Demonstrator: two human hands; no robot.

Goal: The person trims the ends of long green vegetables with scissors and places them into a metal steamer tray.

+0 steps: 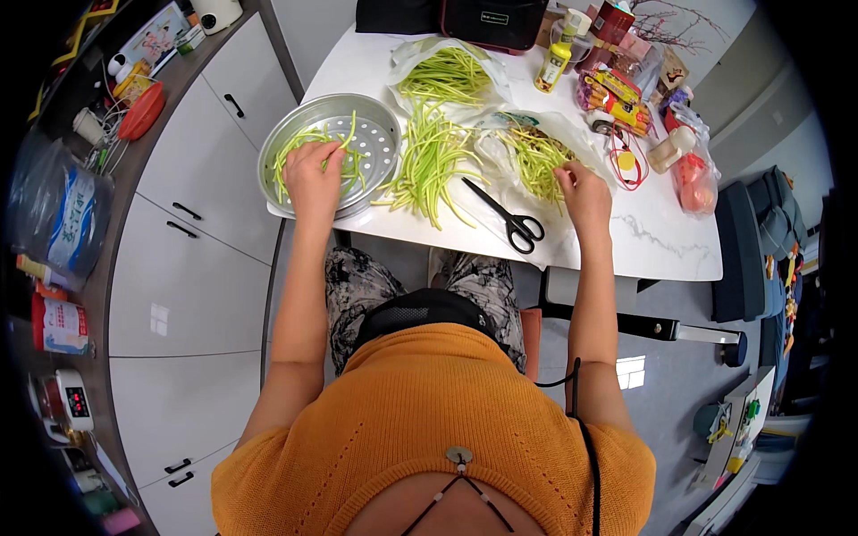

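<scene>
My left hand (313,181) is over a round metal steamer pan (386,134) with a perforated bottom, at the table's left edge. Its fingers are closed on thin green vegetable stems (288,159), and more stems lie in the pan under it. My right hand (586,198) hovers at the right side of a plastic bag heaped with stem scraps (534,161). Its fingertips are pinched together; whatever they hold is too small to make out. Between the hands a loose pile of long green stems (431,165) rests on the table, beside black-handled scissors (508,217).
Behind the pile, another plastic bag (447,76) holds more stems. A yellow bottle (554,64), packaged sausages (615,103), a red cord (628,170) and a bag of round pink fruit (693,183) crowd the white table's (661,237) right side. Grey cabinets (192,241) stand left.
</scene>
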